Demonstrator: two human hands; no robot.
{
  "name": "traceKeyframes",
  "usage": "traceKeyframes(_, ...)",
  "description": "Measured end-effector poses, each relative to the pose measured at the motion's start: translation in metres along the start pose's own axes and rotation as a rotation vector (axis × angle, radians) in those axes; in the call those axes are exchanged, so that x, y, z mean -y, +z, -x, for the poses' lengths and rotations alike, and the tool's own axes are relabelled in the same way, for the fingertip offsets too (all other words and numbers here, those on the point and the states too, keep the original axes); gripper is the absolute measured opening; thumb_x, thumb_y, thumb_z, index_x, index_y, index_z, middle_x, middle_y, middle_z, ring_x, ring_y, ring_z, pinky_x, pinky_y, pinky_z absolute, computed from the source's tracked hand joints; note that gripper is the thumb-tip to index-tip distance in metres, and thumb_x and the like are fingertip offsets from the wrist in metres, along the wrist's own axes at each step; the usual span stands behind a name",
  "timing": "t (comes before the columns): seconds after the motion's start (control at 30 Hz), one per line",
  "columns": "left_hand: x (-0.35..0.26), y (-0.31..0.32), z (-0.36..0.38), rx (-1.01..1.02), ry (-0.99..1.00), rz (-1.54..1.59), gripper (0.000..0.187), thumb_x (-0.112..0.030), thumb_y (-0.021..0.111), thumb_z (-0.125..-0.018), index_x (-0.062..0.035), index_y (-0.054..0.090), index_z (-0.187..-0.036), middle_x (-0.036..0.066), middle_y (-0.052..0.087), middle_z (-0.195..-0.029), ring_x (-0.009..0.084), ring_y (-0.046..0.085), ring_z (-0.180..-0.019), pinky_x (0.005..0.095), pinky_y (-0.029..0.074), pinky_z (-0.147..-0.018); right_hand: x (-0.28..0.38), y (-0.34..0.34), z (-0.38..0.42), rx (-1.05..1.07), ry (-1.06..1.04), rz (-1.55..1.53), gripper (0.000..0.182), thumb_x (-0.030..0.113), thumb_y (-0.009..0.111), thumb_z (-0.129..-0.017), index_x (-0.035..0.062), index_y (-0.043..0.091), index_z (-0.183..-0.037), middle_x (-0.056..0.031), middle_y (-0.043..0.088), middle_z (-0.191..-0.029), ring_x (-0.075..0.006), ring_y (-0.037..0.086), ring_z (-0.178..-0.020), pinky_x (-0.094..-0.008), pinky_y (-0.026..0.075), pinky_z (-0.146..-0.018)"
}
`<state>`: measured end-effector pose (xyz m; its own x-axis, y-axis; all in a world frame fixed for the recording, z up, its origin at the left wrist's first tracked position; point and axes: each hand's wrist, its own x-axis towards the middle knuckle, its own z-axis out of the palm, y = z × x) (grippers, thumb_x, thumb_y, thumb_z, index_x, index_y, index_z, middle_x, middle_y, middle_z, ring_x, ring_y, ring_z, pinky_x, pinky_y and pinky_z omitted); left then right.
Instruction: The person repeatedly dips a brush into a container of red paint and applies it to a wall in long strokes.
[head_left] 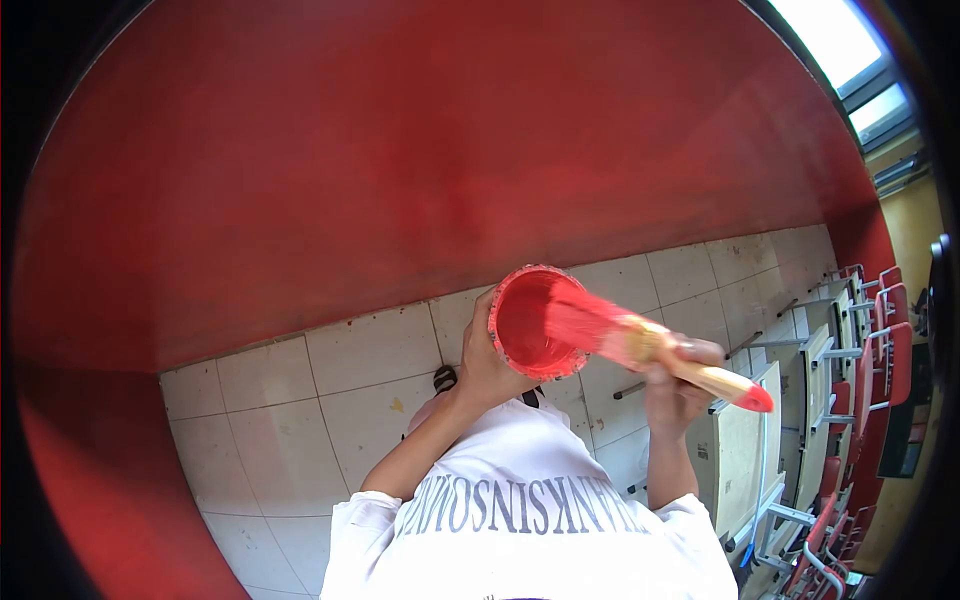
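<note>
My left hand (487, 352) is closed around the side of a round paint pot (538, 368), which holds red paint and has a paint-smeared rim. In my right hand (682, 385) is a paintbrush (640, 340), gripped by its wooden handle with a red end. The brush's wide bristles are coated in red and reach over the pot's right rim into its mouth. Motion slightly blurs the brush and the right fingers.
A red wall (420, 150) rises in front of me and meets a pale tiled floor (270, 400). To the right stand several desks (735, 455) and red chairs (893, 340). A bright window (830, 40) is at the upper right.
</note>
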<state>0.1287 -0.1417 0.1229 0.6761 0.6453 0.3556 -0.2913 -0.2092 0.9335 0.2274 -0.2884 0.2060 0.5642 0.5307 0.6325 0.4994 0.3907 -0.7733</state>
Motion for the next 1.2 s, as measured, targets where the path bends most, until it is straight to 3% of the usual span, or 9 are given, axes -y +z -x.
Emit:
traceKeyframes(0.23, -0.008, -0.001, -0.006, 0.005, -0.023, -0.094, 0.094, -0.027, 0.089, -0.047, -0.0025, 0.036, -0.121, 0.012, 0.053, -0.114, 0.0226, 0.055, -0.102, 0.0343, 0.045, -0.085, -0.003, -0.003, 0.005, 0.026, 0.067, -0.003, 0.031, 0.008, 0.064, -0.079, 0.0096, 0.044, -0.102, -0.0059, 0.052, -0.09, -0.0152, 0.056, -0.08, -0.0272, 0.05, -0.062)
traceKeyframes(0.27, -0.007, -0.001, -0.006, 0.006, -0.035, -0.071, 0.094, -0.027, 0.089, -0.047, -0.0024, 0.036, -0.121, 0.012, 0.053, -0.114, 0.0225, 0.055, -0.102, 0.0343, 0.045, -0.085, -0.008, -0.004, -0.002, 0.174, -0.086, 0.344, 0.03, 0.009, 0.063, -0.08, 0.01, 0.043, -0.103, -0.0069, 0.052, -0.09, -0.0163, 0.056, -0.079, -0.0269, 0.051, -0.054)
traceKeyframes(0.4, -0.006, 0.001, -0.006, -0.002, -0.092, 0.002, 0.087, -0.023, 0.088, -0.048, -0.0053, 0.04, -0.118, 0.009, 0.052, -0.114, 0.0201, 0.054, -0.103, 0.0337, 0.046, -0.084, -0.001, 0.003, 0.005, -0.169, 0.068, -0.197, 0.03, 0.006, 0.066, -0.078, 0.0085, 0.047, -0.101, -0.007, 0.053, -0.092, -0.0167, 0.056, -0.082, -0.0274, 0.049, -0.065)
traceKeyframes(0.5, -0.005, -0.001, -0.006, -0.027, -0.078, 0.009, 0.083, -0.022, 0.088, -0.048, -0.0068, 0.042, -0.117, 0.008, 0.051, -0.115, 0.0188, 0.053, -0.103, 0.0334, 0.046, -0.084, -0.005, -0.002, -0.004, 0.214, 0.021, 0.25, 0.029, 0.003, 0.063, -0.08, 0.0074, 0.045, -0.102, -0.0126, 0.058, -0.089, -0.0173, 0.058, -0.071, -0.0305, 0.049, -0.064)
traceKeyframes(0.63, -0.01, -0.001, -0.015, 0.004, -0.037, -0.032, 0.092, -0.025, 0.088, -0.049, -0.0024, 0.035, -0.121, 0.012, 0.054, -0.114, 0.0213, 0.055, -0.102, 0.033, 0.045, -0.086, -0.004, 0.012, -0.003, -0.21, 0.068, -0.239, 0.028, 0.003, 0.066, -0.077, 0.0052, 0.049, -0.099, -0.0111, 0.059, -0.085, -0.015, 0.059, -0.072, -0.0268, 0.048, -0.064)
traceKeyframes(0.77, -0.006, 0.0, -0.018, 0.025, -0.096, 0.003, 0.088, -0.022, 0.088, -0.05, -0.004, 0.037, -0.12, 0.01, 0.052, -0.115, 0.02, 0.054, -0.103, 0.0334, 0.046, -0.085, -0.02, -0.003, -0.002, 0.123, -0.083, 0.328, 0.032, -0.001, 0.062, -0.079, 0.0056, 0.043, -0.104, -0.0124, 0.056, -0.088, -0.0154, 0.057, -0.073, -0.0267, 0.048, -0.063)
traceKeyframes(0.8, -0.004, 0.003, -0.019, 0.023, -0.126, 0.05, 0.087, -0.021, 0.088, -0.049, -0.0051, 0.039, -0.119, 0.009, 0.052, -0.115, 0.0193, 0.054, -0.103, 0.0332, 0.046, -0.085, -0.021, 0.0, 0.007, -0.112, 0.079, 0.12, 0.031, -0.001, 0.063, -0.078, 0.0053, 0.045, -0.103, -0.0118, 0.057, -0.089, -0.0148, 0.058, -0.076, -0.0264, 0.048, -0.065)
traceKeyframes(1.07, 0.008, 0.014, -0.049, 0.066, -0.152, -0.023, 0.086, -0.017, 0.086, -0.051, -0.0045, 0.036, -0.12, 0.01, 0.051, -0.116, 0.0196, 0.053, -0.103, 0.0334, 0.045, -0.085, -0.035, -0.001, -0.018, -0.356, 0.148, -0.191, 0.022, 0.002, 0.066, -0.077, 0.0034, 0.054, -0.095, -0.0076, 0.058, -0.089, -0.0119, 0.058, -0.078, -0.0242, 0.048, -0.062)
traceKeyframes(1.2, 0.009, 0.027, -0.082, 0.142, -0.13, -0.13, 0.083, -0.016, 0.085, -0.052, -0.0038, 0.038, -0.119, 0.01, 0.051, -0.114, 0.0195, 0.053, -0.101, 0.0331, 0.045, -0.084, -0.059, -0.017, -0.043, -0.129, 0.018, 0.168, 0.021, -0.001, 0.066, -0.075, 0.0023, 0.056, -0.094, -0.0083, 0.06, -0.086, -0.0129, 0.06, -0.075, -0.0248, 0.048, -0.061)
